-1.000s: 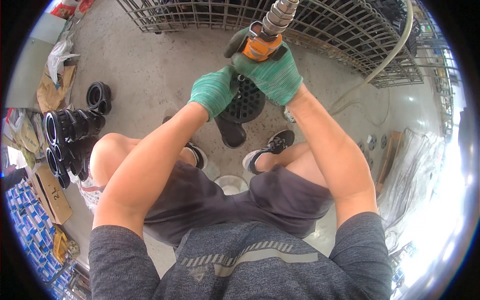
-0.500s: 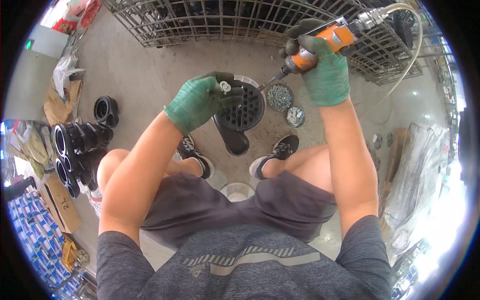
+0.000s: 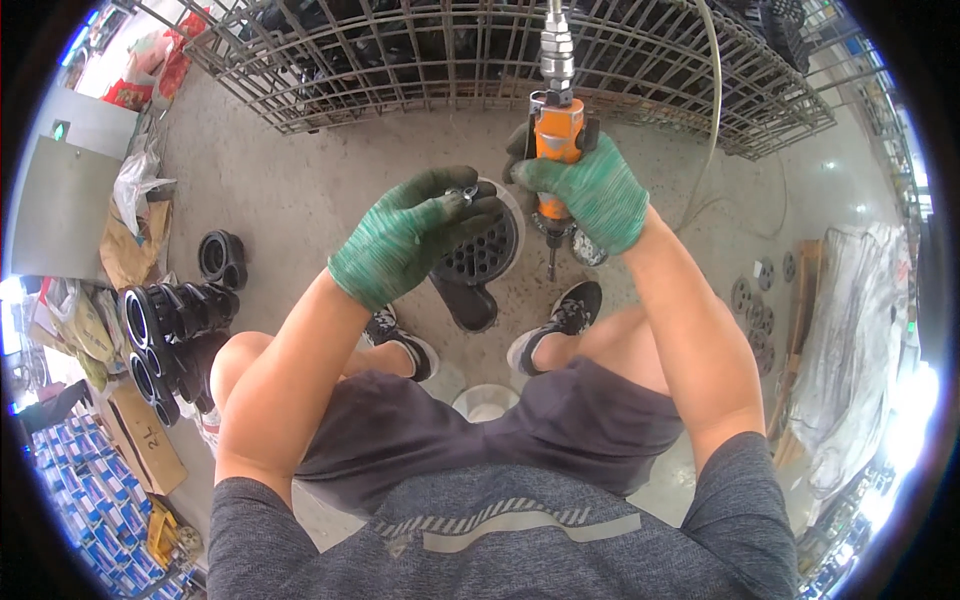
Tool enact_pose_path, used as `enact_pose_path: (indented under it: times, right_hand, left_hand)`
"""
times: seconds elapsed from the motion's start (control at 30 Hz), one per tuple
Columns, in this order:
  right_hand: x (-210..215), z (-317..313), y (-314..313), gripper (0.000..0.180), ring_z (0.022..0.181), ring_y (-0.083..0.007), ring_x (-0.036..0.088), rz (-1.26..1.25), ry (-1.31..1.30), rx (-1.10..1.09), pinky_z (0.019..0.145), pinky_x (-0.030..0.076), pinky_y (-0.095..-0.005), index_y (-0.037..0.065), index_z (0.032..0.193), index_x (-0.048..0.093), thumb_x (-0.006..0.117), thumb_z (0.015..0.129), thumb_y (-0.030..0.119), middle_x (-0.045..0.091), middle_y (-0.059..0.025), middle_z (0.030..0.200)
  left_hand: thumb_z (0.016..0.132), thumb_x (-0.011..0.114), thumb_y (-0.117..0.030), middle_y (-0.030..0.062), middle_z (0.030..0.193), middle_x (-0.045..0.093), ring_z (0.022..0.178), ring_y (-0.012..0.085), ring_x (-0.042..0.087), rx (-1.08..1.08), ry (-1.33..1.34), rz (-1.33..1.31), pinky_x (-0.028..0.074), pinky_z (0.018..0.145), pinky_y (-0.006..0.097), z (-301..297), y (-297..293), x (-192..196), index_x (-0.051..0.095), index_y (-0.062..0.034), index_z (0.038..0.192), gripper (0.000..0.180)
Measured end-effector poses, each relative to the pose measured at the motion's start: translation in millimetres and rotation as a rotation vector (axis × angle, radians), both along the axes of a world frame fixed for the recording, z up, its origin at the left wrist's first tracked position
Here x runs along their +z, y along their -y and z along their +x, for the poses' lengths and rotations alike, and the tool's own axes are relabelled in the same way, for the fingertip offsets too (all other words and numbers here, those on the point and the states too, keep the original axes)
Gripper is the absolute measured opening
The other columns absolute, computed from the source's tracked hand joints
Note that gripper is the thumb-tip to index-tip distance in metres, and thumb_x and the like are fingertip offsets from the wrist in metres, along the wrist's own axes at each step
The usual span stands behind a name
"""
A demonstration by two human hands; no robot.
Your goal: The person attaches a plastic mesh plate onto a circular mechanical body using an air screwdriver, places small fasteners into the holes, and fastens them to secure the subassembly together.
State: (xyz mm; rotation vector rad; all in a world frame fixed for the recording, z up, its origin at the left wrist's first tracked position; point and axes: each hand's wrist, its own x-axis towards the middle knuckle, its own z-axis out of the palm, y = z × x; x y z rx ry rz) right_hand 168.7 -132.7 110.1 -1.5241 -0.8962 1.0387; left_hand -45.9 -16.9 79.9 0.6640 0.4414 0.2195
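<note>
My left hand (image 3: pixel 395 235), in a green glove with dark palm and fingers, holds small shiny metal fasteners (image 3: pixel 466 193) near the fingertips. It hovers over a round black perforated plastic part (image 3: pixel 478 258) with a stubby side arm, covering part of it. A pale round rim (image 3: pixel 516 225) shows around that part. Gripped in my gloved right hand (image 3: pixel 598 195) is an orange air screwdriver (image 3: pixel 558 135), its bit pointing down toward me. The bit hangs apart from the black part, to its right. Behind the driver, a dish of small metal pieces (image 3: pixel 588 248) is partly hidden.
A wire cage (image 3: pixel 400 70) with black items stands ahead; a hose (image 3: pixel 715 90) hangs near it. Black ring-shaped parts (image 3: pixel 170 320) are stacked at left. Cardboard (image 3: pixel 140 430) and blue-white boxes (image 3: pixel 90 490) lie lower left. Clear plastic sheeting (image 3: pixel 855 330) is at right.
My right hand has brought the air screwdriver left and turned it from slanting to upright, its bit now pointing toward me. The left hand's fingers have shifted around the small fasteners.
</note>
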Motion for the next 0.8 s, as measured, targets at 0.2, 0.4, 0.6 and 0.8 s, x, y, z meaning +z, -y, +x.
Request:
enact_pose_path:
  times: [0.2,0.4,0.6,0.8]
  right_hand:
    - [-1.0,-1.2,-0.1,0.028,0.077,-0.0104,0.063,-0.084,-0.043,0.061,0.07,0.054,-0.029,0.003,0.103,0.07,0.083,0.083,0.017,0.071,-0.0023,0.089]
    - [11.0,-14.7,-0.9,0.026,0.081,-0.0081,0.062,-0.131,-0.035,0.128,0.074,0.054,-0.0274,0.003,0.104,0.068,0.082,0.084,0.013,0.069,-0.0003,0.089]
    - [11.0,-21.6,-2.2,0.031,0.088,-0.0095,0.064,-0.093,-0.021,0.15,0.083,0.054,-0.0281,0.003,0.111,0.068,0.08,0.084,0.01,0.072,-0.0022,0.095]
    - [17.5,-25.0,-2.3,0.031,0.087,-0.0103,0.064,-0.256,-0.018,0.116,0.083,0.054,-0.0287,0.003,0.112,0.068,0.079,0.083,0.009,0.072,-0.0028,0.095]
  left_hand:
    - [0.102,0.062,-0.015,0.0168,0.128,0.063,0.115,0.0261,0.065,0.051,-0.078,0.063,0.055,0.101,0.037,3.6,8.8,9.1,0.049,0.003,0.138,0.042]
    - [0.101,0.065,-0.021,0.0106,0.109,0.069,0.092,0.0178,0.069,0.062,-0.131,0.126,0.059,0.079,0.031,5.5,6.8,1.6,0.058,0.0024,0.128,0.036]
    - [0.101,0.066,-0.023,0.0088,0.1,0.07,0.084,0.0156,0.068,0.071,-0.216,0.252,0.056,0.069,0.026,9.1,11.8,2.3,0.06,0.001,0.122,0.032]
    - [0.102,0.064,-0.02,0.0093,0.099,0.07,0.083,0.0151,0.068,0.075,-0.29,0.579,0.056,0.072,0.028,11.7,15.8,4.3,0.06,0.001,0.123,0.03]
